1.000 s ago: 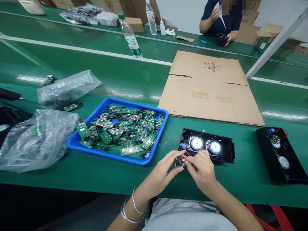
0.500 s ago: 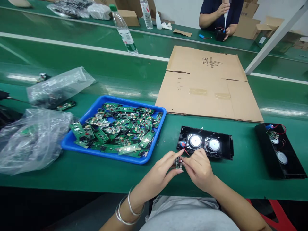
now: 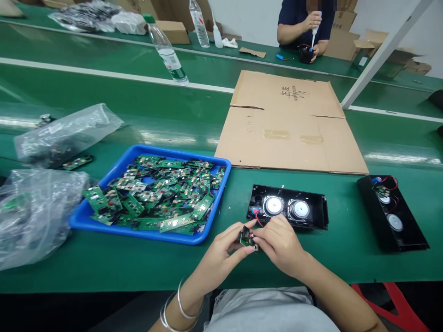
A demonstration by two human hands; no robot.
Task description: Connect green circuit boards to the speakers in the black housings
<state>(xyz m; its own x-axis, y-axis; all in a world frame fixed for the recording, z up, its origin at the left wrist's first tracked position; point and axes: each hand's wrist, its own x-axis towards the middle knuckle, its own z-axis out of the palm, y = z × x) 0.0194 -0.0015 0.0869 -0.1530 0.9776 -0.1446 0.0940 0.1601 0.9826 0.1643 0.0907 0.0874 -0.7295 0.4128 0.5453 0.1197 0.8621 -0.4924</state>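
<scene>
Since half a second ago the board (image 3: 245,238) has turned between your fingers: it stood nearly edge-on, and now tilts with more of its green side showing. It sits right of bottom centre, above your lap. Your left hand (image 3: 219,253) grips it, thumb below and fingers above, only a board's width apart. Your right hand (image 3: 282,244) has thumb and forefinger pinched on the red wire (image 3: 258,219) at the board's right edge; the plug is mostly hidden.

Just beyond your hands lies one open case (image 3: 314,203) with two speakers (image 3: 273,206); a second case (image 3: 371,216), at right, also shows two. Left of centre, one blue tray (image 3: 138,234) holds loose boards (image 3: 152,198), too overlapped to count. Two clear bags (image 3: 38,212) lie at the left edge. One flattened carton (image 3: 287,124) lies beyond the cases. Farther off, at upper left, stand two water bottles (image 3: 169,57). At upper right, one co-worker (image 3: 290,16) holds a nozzle to a black part (image 3: 305,55).
</scene>
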